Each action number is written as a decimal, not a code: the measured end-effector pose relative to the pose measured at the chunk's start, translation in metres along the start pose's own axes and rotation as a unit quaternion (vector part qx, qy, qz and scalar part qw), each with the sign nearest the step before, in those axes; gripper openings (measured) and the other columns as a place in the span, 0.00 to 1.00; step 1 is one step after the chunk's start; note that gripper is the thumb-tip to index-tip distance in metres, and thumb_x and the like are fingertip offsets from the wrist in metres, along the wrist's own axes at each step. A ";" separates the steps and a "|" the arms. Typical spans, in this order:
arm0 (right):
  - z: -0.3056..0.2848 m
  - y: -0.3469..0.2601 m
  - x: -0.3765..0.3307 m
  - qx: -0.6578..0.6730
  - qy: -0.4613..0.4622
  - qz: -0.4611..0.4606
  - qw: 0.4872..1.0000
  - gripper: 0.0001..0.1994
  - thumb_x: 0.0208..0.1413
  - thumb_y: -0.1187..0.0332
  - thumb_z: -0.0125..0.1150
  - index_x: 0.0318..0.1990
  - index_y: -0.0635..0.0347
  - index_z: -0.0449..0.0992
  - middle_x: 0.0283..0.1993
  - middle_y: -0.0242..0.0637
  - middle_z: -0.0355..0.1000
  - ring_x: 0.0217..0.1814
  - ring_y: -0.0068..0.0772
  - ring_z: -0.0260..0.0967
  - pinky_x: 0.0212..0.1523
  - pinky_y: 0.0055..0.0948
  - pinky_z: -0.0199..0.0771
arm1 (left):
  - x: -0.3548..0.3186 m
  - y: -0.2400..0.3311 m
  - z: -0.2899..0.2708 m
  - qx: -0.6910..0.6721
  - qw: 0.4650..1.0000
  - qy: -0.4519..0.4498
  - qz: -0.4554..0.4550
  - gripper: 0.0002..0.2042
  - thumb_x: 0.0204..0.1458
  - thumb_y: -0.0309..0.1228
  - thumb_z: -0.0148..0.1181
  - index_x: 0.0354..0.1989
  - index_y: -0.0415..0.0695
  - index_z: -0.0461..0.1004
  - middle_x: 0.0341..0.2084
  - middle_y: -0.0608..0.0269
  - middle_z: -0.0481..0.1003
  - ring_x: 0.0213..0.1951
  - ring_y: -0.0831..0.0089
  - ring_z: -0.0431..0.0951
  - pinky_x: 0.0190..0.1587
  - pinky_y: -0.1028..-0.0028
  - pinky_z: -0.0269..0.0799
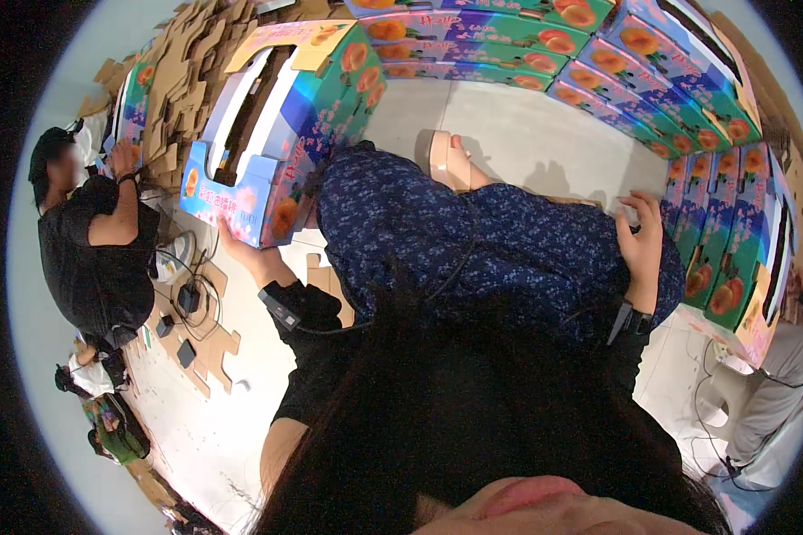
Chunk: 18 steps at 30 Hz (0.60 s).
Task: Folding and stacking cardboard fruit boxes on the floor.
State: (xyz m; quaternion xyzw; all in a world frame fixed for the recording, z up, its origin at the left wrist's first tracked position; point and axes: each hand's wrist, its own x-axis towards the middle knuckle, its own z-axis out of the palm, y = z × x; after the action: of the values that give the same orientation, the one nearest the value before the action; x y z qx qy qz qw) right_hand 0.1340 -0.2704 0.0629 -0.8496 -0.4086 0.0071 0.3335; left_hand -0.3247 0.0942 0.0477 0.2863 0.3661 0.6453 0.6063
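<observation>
At the left stands a stack of printed fruit cartons (pixel 317 116) in blue, green and pink with peach pictures; the top carton has a long cut-out with a dark brown inside. My left hand (pixel 252 259) grips the near lower corner of this top carton, its fingers partly hidden by the cardboard. On my dark blue flowered skirt (pixel 473 236) rests my right hand (pixel 642 241), fingers spread and holding nothing. Dark bands with small devices circle both wrists. Just right of that hand is another row of the same cartons (pixel 718 232).
More stacked cartons (pixel 473 40) line the far side, curving round to the right. Flattened brown cardboard (pixel 183 80) piles up at the far left. A person in black (pixel 98 241) works at the left, near cables (pixel 201 299) on the floor. A person in grey trousers (pixel 776 392) sits at the right.
</observation>
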 end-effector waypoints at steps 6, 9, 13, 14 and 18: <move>0.000 0.000 -0.003 -0.031 -0.057 0.004 0.998 0.13 0.50 0.69 0.59 0.43 0.61 0.75 0.52 0.49 0.68 0.55 0.52 0.65 0.56 0.38 0.64 | 0.004 0.012 0.004 0.068 0.996 0.040 -0.038 0.27 0.60 0.49 0.43 0.61 0.43 0.60 0.56 0.53 0.68 0.56 0.58 0.69 0.58 0.55 0.64; 0.002 0.002 -0.001 -0.025 -0.063 0.001 0.998 0.14 0.49 0.65 0.61 0.43 0.58 0.75 0.51 0.51 0.69 0.54 0.55 0.66 0.55 0.40 0.66 | 0.020 0.019 -0.015 0.068 0.996 0.009 -0.065 0.27 0.60 0.49 0.42 0.60 0.43 0.61 0.55 0.55 0.69 0.56 0.59 0.70 0.57 0.55 0.65; -0.001 -0.001 -0.004 -0.043 -0.053 0.007 0.998 0.14 0.49 0.64 0.62 0.43 0.58 0.75 0.52 0.50 0.69 0.54 0.54 0.66 0.54 0.39 0.66 | 0.061 -0.008 -0.062 0.222 0.971 0.075 0.045 0.27 0.59 0.48 0.46 0.60 0.42 0.63 0.54 0.55 0.70 0.52 0.61 0.72 0.54 0.62 0.67; -0.002 0.001 -0.005 -0.047 -0.054 0.006 0.997 0.14 0.49 0.66 0.62 0.43 0.60 0.75 0.52 0.50 0.68 0.55 0.53 0.66 0.55 0.38 0.65 | 0.069 -0.010 -0.062 0.306 0.936 0.130 0.116 0.27 0.58 0.48 0.48 0.60 0.42 0.64 0.54 0.55 0.70 0.51 0.60 0.73 0.52 0.65 0.68; 0.001 -0.003 -0.001 -0.020 -0.069 0.008 0.997 0.14 0.48 0.69 0.63 0.43 0.62 0.74 0.53 0.49 0.68 0.55 0.51 0.66 0.55 0.37 0.65 | 0.006 0.048 0.044 0.646 0.543 0.290 0.452 0.32 0.53 0.48 0.57 0.59 0.34 0.64 0.46 0.33 0.69 0.53 0.45 0.67 0.59 0.54 0.56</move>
State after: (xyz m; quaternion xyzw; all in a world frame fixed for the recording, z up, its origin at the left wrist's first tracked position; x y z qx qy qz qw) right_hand 0.1314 -0.2691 0.0632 -0.8566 -0.4244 0.0604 0.2874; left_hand -0.3172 0.1060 0.1113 0.5253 0.6622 0.4705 -0.2535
